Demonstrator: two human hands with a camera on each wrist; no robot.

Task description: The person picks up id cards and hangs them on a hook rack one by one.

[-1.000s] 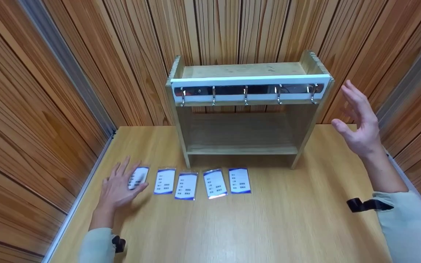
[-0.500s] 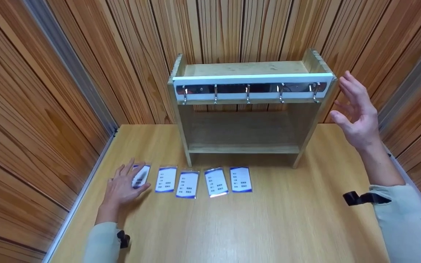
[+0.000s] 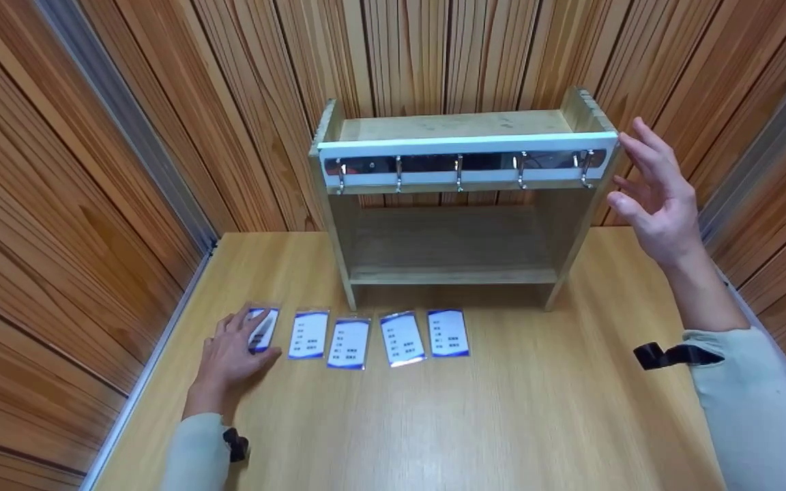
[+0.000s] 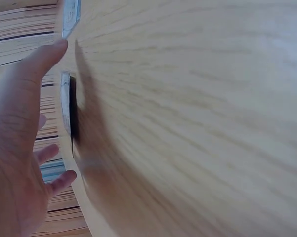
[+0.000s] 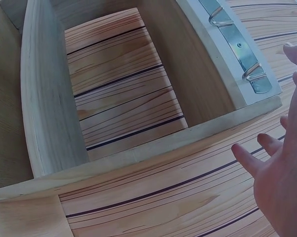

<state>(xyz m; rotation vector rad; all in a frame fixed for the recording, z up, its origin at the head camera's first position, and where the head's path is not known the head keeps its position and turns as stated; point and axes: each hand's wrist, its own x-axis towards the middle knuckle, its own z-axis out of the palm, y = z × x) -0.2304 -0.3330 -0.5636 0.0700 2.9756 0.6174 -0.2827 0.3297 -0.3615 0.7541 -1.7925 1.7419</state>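
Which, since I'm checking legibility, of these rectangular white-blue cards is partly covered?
The leftmost white-blue card: the left hand partly covers it; the other four are uncovered.

White cards [image 3: 347,344] edged in blue — light-brown grained counter [image 3: 502,423], pale tan rack [image 3: 454,275] — dark-striped brown far wall [image 3: 413,61]

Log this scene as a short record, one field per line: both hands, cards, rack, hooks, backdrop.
left hand: over the leftmost card, partly covering it; firm contact unclear
right hand: raised beside the right end of the rack, holding nothing
cards: five, white with blue edges, in an uneven row on the table
rack: wooden, standing behind the row, white board across its upper front
hooks: five, metal, nothing hanging on them
backdrop: wood-grain wall
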